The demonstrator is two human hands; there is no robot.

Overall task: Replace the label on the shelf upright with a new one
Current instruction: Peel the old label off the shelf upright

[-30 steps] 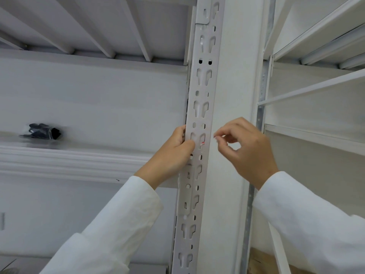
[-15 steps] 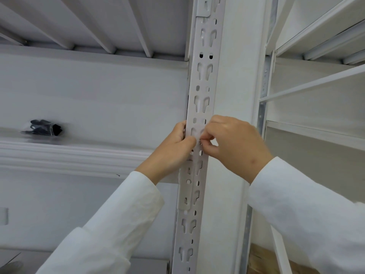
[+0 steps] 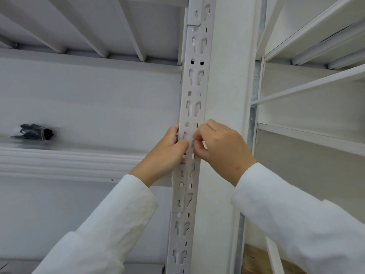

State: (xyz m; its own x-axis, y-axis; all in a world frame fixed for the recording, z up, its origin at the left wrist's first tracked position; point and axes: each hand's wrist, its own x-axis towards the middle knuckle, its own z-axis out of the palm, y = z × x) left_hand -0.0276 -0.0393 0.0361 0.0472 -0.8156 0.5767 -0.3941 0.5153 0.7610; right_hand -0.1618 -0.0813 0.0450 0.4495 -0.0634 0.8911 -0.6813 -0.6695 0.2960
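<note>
Honestly the label itself is really hard to make out here, it's basically hidden behind the fingertips, so I can't say whether it's stuck down, half peeled or even which label it is. What does show: both hands are up on the white slotted shelf upright, meeting at the same spot on its front face about mid-frame. The left hand wraps the upright's left edge with the thumb pressed across the front. The right hand comes in from the right with its fingertips bunched in a pinch right against the metal, touching or nearly touching the left thumb; whether anything is actually held in that pinch I can't tell. Both white sleeves get cut off by the bottom of the frame. Off to the left, well away from the hands, there's a dark bundle in clear plastic sitting on the shelf, too blurry to identify. The top of the upright runs out of frame too.
</note>
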